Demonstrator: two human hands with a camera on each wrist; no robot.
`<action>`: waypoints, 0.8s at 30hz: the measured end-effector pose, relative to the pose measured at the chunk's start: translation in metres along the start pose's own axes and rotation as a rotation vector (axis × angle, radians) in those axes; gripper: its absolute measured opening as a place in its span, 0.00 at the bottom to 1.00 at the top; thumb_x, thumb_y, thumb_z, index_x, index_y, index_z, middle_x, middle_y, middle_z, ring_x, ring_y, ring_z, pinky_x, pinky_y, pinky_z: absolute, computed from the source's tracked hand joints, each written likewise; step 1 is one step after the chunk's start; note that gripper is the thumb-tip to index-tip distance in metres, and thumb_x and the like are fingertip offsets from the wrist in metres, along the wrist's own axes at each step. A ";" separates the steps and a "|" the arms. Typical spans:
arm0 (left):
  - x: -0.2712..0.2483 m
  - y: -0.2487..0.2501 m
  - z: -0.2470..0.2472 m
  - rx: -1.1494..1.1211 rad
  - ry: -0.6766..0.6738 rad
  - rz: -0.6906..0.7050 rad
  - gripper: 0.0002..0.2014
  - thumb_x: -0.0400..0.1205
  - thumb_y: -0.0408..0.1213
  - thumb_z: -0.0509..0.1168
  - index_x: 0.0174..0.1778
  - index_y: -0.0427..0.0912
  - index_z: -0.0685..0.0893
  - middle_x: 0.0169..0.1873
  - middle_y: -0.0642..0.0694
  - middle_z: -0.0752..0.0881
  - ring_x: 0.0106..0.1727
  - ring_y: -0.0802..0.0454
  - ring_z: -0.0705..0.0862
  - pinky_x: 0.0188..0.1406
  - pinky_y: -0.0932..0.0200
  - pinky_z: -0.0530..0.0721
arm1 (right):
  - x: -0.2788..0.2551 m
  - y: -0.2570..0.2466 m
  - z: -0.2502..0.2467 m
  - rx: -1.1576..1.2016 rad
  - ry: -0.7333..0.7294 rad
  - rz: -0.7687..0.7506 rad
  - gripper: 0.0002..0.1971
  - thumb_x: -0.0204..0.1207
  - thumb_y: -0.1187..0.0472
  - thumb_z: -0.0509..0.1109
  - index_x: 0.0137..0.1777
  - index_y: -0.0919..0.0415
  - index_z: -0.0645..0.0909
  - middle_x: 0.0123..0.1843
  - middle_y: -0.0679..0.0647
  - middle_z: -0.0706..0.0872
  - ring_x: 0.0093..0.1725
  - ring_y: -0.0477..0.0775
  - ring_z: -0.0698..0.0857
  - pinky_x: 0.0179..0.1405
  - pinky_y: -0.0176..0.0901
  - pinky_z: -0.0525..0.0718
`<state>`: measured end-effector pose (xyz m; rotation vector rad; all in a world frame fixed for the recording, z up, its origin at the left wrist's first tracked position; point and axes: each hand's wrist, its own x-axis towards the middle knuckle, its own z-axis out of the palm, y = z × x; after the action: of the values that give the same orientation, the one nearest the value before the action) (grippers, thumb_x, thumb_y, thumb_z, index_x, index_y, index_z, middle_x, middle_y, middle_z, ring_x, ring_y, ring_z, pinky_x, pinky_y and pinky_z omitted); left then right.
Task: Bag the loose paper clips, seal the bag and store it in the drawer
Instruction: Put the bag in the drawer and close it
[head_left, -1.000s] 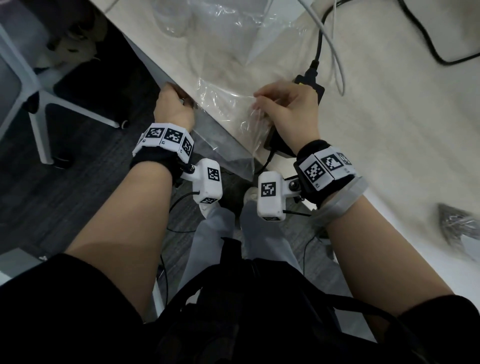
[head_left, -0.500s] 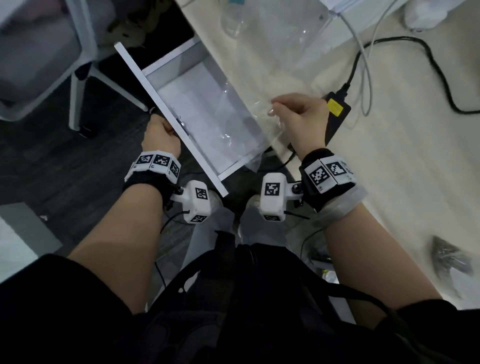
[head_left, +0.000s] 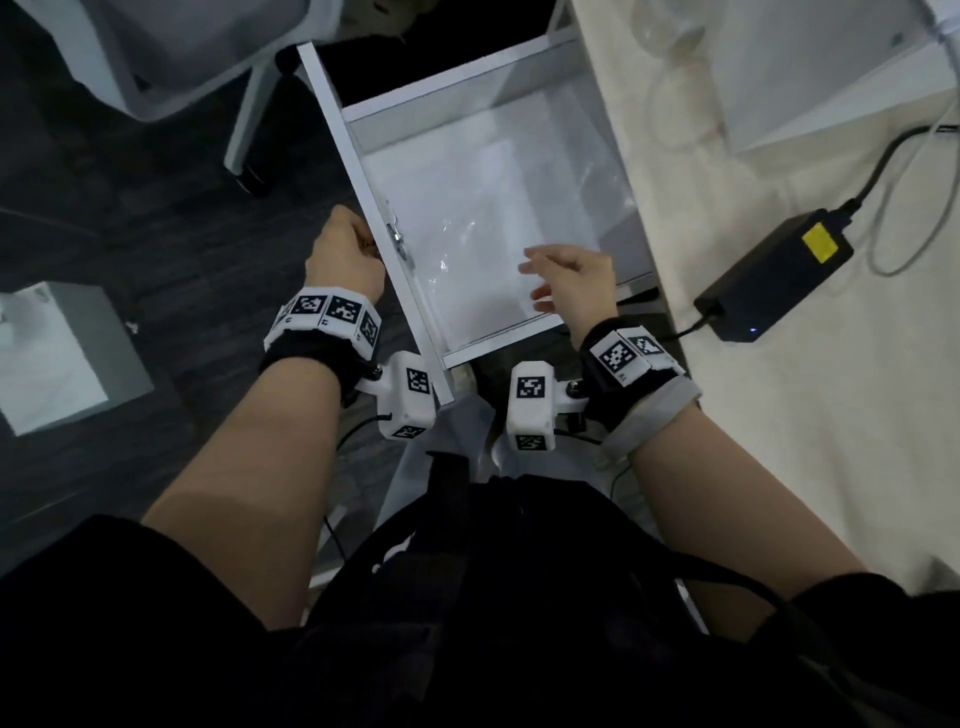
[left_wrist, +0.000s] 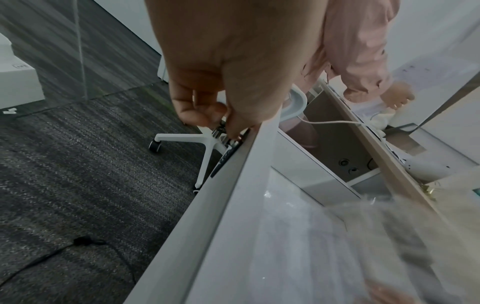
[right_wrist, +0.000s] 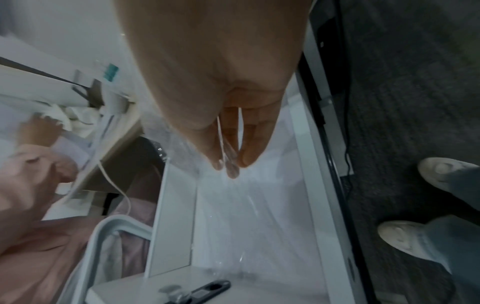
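Clear bag (head_left: 467, 270) in drawer (head_left: 358, 171) — beneath right grip (head_left: 569, 280), fingers spread, releasing nothing.

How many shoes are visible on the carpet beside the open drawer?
2, both on the carpet beside the drawer: one shoe upper right, the other shoe below it. None seems hidden.

Head view looking steeply down; wrist views close along each hand, all sharing the drawer (head_left: 363, 171).
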<state>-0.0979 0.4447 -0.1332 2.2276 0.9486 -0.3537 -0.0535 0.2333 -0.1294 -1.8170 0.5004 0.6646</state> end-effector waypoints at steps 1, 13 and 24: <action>-0.001 -0.003 -0.002 -0.003 0.007 0.000 0.05 0.79 0.29 0.58 0.48 0.43 0.72 0.53 0.40 0.83 0.50 0.43 0.80 0.48 0.55 0.74 | 0.002 0.005 0.003 0.015 -0.001 0.049 0.07 0.77 0.69 0.69 0.52 0.64 0.86 0.40 0.56 0.89 0.26 0.49 0.81 0.25 0.34 0.82; -0.004 -0.026 -0.017 -0.043 0.042 -0.071 0.08 0.77 0.30 0.61 0.45 0.45 0.69 0.43 0.48 0.77 0.43 0.50 0.75 0.43 0.57 0.71 | 0.004 0.029 0.019 -0.141 0.233 0.210 0.22 0.70 0.45 0.76 0.52 0.62 0.78 0.38 0.57 0.90 0.27 0.53 0.89 0.28 0.42 0.87; 0.004 -0.026 -0.019 -0.035 0.026 -0.106 0.11 0.75 0.28 0.62 0.46 0.46 0.70 0.44 0.50 0.76 0.45 0.52 0.75 0.44 0.58 0.71 | 0.040 0.029 0.010 -0.492 0.459 -0.150 0.13 0.74 0.59 0.70 0.57 0.62 0.81 0.61 0.58 0.82 0.60 0.57 0.81 0.52 0.47 0.80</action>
<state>-0.1141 0.4726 -0.1338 2.1609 1.0812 -0.3539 -0.0429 0.2321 -0.1787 -2.4677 0.5213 0.2720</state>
